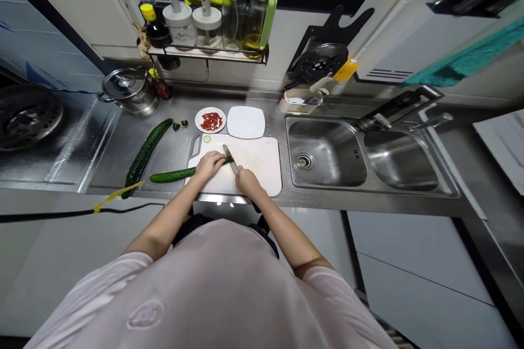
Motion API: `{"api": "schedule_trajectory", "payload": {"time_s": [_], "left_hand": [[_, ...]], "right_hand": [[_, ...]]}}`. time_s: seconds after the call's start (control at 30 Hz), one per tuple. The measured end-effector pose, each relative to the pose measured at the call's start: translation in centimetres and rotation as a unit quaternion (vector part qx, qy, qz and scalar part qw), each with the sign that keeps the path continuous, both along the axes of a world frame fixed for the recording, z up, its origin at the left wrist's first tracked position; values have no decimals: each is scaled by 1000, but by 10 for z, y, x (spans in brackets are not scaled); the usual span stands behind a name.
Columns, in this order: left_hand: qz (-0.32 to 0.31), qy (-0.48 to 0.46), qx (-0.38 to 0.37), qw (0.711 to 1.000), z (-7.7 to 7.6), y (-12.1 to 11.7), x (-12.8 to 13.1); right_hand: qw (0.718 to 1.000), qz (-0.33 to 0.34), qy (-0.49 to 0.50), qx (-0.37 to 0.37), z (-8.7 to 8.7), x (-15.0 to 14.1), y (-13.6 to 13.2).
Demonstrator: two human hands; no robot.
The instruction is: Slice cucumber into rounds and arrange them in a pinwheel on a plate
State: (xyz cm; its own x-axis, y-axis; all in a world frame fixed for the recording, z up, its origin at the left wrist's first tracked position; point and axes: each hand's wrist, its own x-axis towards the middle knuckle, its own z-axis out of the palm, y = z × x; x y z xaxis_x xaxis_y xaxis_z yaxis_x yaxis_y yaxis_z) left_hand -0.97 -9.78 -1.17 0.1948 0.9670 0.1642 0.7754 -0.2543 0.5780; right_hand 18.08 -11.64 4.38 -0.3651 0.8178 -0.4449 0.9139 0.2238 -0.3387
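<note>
My left hand (210, 164) presses down on a cucumber (174, 175), whose left end reaches past the edge of the white cutting board (262, 163). Gripped in my right hand (246, 181) is a kitchen knife (230, 157), its blade at the cucumber's right end, close to my left fingertips. One pale green cucumber slice (207, 139) lies at the board's upper left. A second, longer cucumber (147, 152) rests on the steel counter to the left, with small dark green cut ends (176, 126) near its tip.
Behind the board sit a plate of chopped red pieces (211, 120) and a white square plate (246, 122). A double sink (327, 174) is on the right, a lidded pot (126, 90) at the back left. Bottles and jars fill a wall rack (208, 52). A black cable (82, 215) crosses at left.
</note>
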Motion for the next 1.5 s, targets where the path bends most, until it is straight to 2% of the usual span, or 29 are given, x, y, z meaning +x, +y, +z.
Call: {"api": "schedule_trajectory", "payload": {"time_s": [0.27, 0.57, 0.97, 1.3, 1.5], "left_hand": [[1, 5, -11, 1000, 0, 1, 0], [2, 0, -12, 1000, 2, 1, 1], [3, 6, -14, 1000, -1, 1, 1], [1, 2, -17, 1000, 2, 1, 1], [2, 0, -15, 1000, 1, 1, 1]], "right_hand": [[1000, -5, 6, 16, -3, -12, 11], [1000, -8, -12, 4, -5, 0, -7], [1000, 1, 8, 14, -5, -19, 16], [1000, 2, -20, 2, -10, -1, -7], [1000, 0, -15, -12, -6, -11, 7]]}}
